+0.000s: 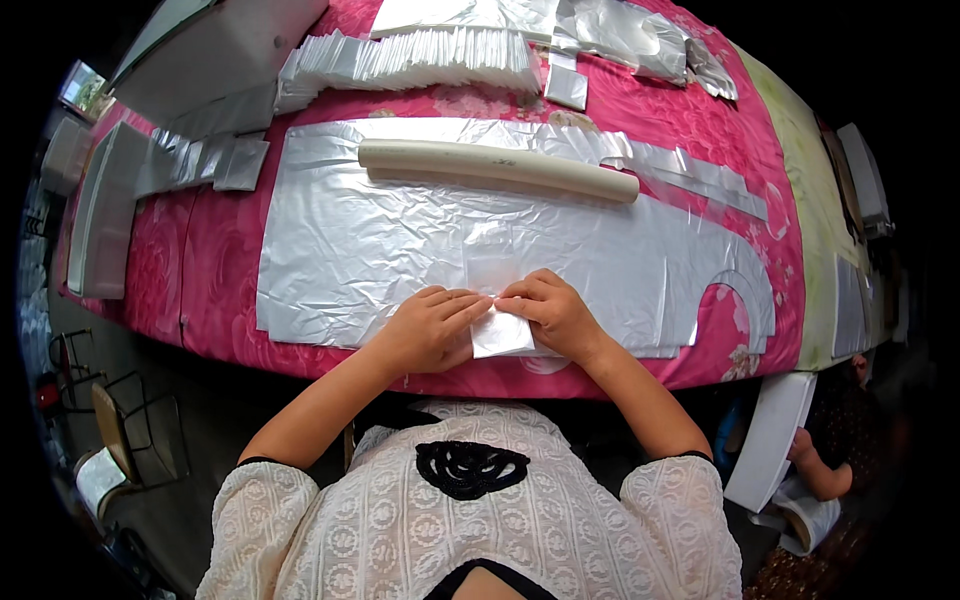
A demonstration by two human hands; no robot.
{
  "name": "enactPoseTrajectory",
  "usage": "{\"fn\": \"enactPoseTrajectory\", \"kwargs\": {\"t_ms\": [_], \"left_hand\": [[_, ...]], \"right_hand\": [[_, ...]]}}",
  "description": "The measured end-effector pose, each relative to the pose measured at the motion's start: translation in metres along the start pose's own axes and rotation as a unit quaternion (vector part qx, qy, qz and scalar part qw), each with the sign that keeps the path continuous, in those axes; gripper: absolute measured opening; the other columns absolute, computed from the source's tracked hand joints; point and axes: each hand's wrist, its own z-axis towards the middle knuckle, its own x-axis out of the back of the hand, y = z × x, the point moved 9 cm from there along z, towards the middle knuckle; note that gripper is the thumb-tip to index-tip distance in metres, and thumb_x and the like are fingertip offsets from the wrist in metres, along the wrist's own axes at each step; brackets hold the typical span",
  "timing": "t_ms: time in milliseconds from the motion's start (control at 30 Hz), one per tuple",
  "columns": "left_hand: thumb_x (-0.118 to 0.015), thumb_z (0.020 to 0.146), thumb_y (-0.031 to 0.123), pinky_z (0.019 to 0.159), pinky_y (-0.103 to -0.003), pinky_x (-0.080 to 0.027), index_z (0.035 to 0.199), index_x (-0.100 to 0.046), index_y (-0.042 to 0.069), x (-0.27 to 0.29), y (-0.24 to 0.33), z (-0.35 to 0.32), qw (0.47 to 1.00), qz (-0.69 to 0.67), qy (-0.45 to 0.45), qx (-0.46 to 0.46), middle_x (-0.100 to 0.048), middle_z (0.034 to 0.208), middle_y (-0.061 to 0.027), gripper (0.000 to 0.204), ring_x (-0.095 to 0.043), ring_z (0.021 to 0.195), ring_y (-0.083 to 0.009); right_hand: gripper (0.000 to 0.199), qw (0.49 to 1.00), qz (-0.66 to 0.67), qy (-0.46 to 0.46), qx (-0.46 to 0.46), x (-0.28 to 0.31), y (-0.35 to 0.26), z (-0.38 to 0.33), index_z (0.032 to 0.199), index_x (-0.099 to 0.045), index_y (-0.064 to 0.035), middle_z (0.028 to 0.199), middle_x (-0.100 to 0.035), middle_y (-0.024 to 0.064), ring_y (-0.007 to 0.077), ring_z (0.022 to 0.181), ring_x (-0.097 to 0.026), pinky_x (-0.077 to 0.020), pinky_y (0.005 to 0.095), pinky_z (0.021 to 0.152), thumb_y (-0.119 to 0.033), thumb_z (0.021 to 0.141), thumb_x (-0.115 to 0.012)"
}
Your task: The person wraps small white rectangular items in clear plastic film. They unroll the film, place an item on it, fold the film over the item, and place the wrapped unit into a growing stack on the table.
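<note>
My left hand (428, 328) and my right hand (553, 312) meet fingertip to fingertip on a small silver foil piece (500, 335) near the table's front edge. Both hands pinch and press this piece, which lies on a large crinkled silver foil sheet (350, 250) spread over the pink flowered tablecloth (210, 260). A long cream-coloured tube (497, 168) lies across the far part of the sheet, well beyond my hands.
A row of stacked white folded pieces (410, 58) and more foil pieces (620, 30) sit at the table's far side. Silver strips (205, 160) and flat white boards (100, 210) lie at left. Another person's arm (820, 470) shows at lower right, beside a white board (770, 440).
</note>
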Motion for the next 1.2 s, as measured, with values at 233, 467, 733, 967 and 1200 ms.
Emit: {"fn": "enactPoseTrajectory", "kwargs": {"t_ms": [233,467,733,967,1200], "left_hand": [[-0.063,0.078,0.016,0.064,-0.035,-0.049,0.116,-0.052,-0.003,-0.004,-0.048,-0.003,0.932,-0.160,0.080,0.314,-0.065,0.075,-0.0126,0.043,-0.064,0.070,-0.0270],[-0.066,0.078,0.014,0.057,-0.027,-0.048,0.133,-0.031,-0.008,-0.002,-0.082,0.003,0.867,-0.197,0.092,0.448,-0.064,0.074,-0.0129,0.069,-0.062,0.061,-0.0163],[-0.060,0.080,0.038,0.105,-0.045,-0.026,0.136,-0.023,-0.009,-0.005,-0.023,0.038,0.978,0.120,0.061,0.161,-0.028,0.141,-0.0239,0.082,-0.028,0.130,-0.0374],[-0.051,0.074,0.064,0.110,-0.047,-0.008,0.138,-0.018,-0.010,-0.038,-0.041,0.033,0.964,0.130,-0.004,0.234,-0.017,0.146,-0.0233,0.103,-0.012,0.138,-0.0319],[-0.059,0.078,0.049,0.110,-0.048,-0.012,0.138,-0.020,-0.008,-0.010,-0.034,0.019,0.965,0.064,0.135,0.214,-0.018,0.144,-0.0265,0.091,-0.013,0.138,-0.0323]], "right_hand": [[0.023,0.910,0.171,-0.044,-0.376,-0.006,0.056,0.004,0.078,-0.068,-0.0004,0.062,-0.063,0.0086,0.0147,0.052,-0.056,-0.0438,0.0282,0.054,-0.021,0.084,-0.059],[0.031,0.840,0.185,-0.148,-0.488,-0.026,0.093,0.008,0.068,-0.065,0.0014,0.054,-0.060,0.0070,0.0126,0.050,-0.061,-0.0454,0.0269,0.050,-0.026,0.082,-0.062],[0.031,0.833,0.177,-0.150,-0.502,-0.028,0.095,0.008,0.065,-0.062,0.0017,0.055,-0.058,0.0056,0.0119,0.049,-0.059,-0.0445,0.0251,0.048,-0.023,0.082,-0.062],[0.028,0.875,0.050,-0.121,-0.465,-0.014,0.080,0.014,0.069,-0.062,0.0010,0.059,-0.061,0.0103,0.0168,0.054,-0.061,-0.0473,0.0289,0.052,-0.025,0.072,-0.069],[0.035,0.872,-0.282,-0.175,-0.360,0.017,0.040,0.025,0.090,-0.062,-0.0033,0.087,-0.063,0.0113,0.0280,0.081,-0.061,-0.0478,0.0394,0.074,-0.030,0.069,-0.072]]}}
